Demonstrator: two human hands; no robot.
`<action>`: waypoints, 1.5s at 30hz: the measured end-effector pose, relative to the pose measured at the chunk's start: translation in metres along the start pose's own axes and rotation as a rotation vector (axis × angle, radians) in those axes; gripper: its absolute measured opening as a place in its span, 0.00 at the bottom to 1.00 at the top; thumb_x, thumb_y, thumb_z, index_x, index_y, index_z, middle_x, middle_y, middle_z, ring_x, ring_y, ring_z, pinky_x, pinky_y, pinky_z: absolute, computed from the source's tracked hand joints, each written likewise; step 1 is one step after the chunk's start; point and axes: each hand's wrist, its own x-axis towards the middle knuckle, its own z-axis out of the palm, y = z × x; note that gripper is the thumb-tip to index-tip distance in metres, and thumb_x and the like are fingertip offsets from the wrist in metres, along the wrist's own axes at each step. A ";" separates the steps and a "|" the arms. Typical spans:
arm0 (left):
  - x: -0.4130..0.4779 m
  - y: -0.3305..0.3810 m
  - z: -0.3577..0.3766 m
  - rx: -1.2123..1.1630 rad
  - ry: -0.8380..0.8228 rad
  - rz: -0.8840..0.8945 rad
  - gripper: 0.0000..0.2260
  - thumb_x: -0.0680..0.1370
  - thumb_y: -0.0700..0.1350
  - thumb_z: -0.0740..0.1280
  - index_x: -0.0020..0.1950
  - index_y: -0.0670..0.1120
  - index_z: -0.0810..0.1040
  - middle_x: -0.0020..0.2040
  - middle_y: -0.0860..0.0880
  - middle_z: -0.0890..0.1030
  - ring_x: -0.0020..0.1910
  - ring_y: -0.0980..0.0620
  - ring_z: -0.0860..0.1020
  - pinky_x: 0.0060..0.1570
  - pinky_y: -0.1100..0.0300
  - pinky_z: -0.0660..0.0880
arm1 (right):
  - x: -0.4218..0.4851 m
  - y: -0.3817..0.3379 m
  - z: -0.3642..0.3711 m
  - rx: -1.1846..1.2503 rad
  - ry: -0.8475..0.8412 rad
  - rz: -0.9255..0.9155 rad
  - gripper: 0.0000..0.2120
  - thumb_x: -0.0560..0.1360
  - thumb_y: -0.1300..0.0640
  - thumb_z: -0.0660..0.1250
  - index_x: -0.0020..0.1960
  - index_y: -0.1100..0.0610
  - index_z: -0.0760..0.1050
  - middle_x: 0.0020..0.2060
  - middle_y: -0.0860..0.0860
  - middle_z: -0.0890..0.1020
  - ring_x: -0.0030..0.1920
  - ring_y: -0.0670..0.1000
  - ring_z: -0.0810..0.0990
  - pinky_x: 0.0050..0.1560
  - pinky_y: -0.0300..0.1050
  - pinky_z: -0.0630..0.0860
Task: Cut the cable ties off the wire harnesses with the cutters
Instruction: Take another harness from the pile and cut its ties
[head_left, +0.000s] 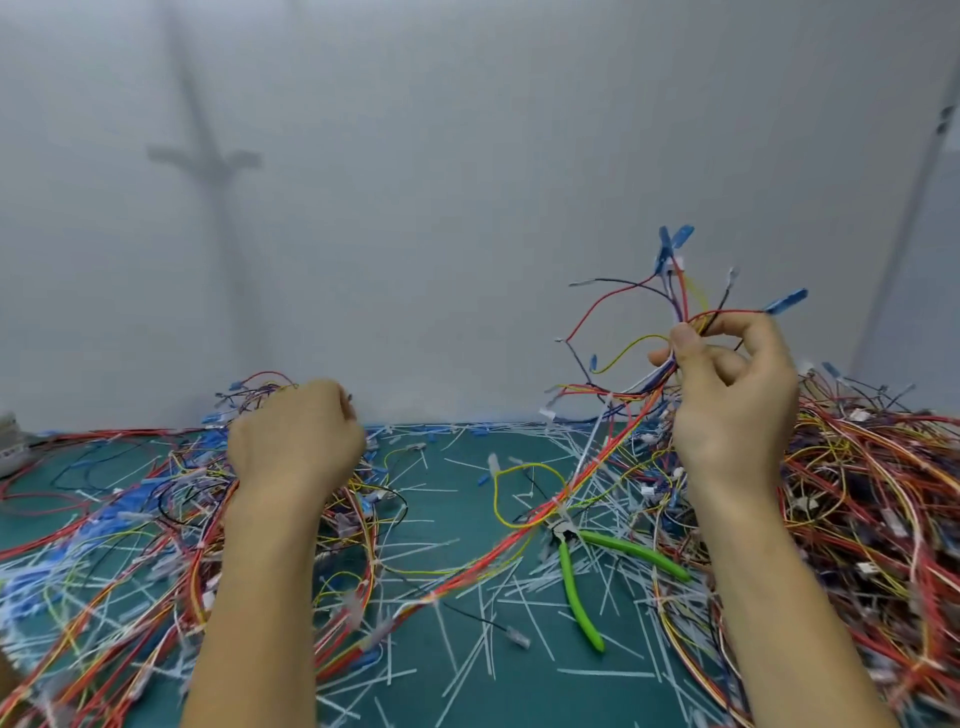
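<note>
My right hand (727, 395) is raised at the right and pinches a wire harness (644, 332) of red, yellow and dark wires with blue connectors, lifted clear of the mat; its long red strand trails down left across the mat. My left hand (296, 436) hovers curled over the left pile of wires (156, 519); whether it holds wires is hidden. The green-handled cutters (576, 577) lie on the green mat (457, 519) between my forearms, untouched. Several cut white cable ties (467, 670) litter the mat.
A large tangled heap of harnesses (857, 493) fills the right side. More loose wires spread over the left of the mat. A white wall (467, 208) stands right behind the mat. A grey object (10, 441) sits at the far left edge.
</note>
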 end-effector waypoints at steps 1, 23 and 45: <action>0.001 -0.004 0.003 0.116 -0.117 -0.006 0.09 0.77 0.45 0.62 0.54 0.52 0.79 0.54 0.47 0.82 0.54 0.43 0.79 0.56 0.50 0.71 | 0.002 0.000 -0.002 0.005 0.024 -0.009 0.05 0.79 0.52 0.67 0.49 0.51 0.71 0.34 0.41 0.85 0.31 0.41 0.80 0.38 0.43 0.74; -0.039 0.086 -0.004 -0.970 -0.374 0.353 0.09 0.71 0.38 0.76 0.40 0.39 0.77 0.33 0.44 0.83 0.29 0.49 0.83 0.34 0.54 0.82 | -0.013 -0.029 0.017 0.345 -0.372 0.066 0.10 0.75 0.54 0.71 0.54 0.51 0.74 0.52 0.48 0.84 0.49 0.47 0.84 0.53 0.42 0.79; -0.027 0.048 -0.023 -1.058 -0.590 0.476 0.10 0.80 0.50 0.65 0.54 0.46 0.81 0.48 0.52 0.86 0.47 0.51 0.85 0.48 0.58 0.81 | -0.005 -0.028 0.011 0.248 -0.326 0.141 0.10 0.80 0.60 0.65 0.46 0.50 0.82 0.25 0.44 0.76 0.27 0.42 0.75 0.32 0.36 0.76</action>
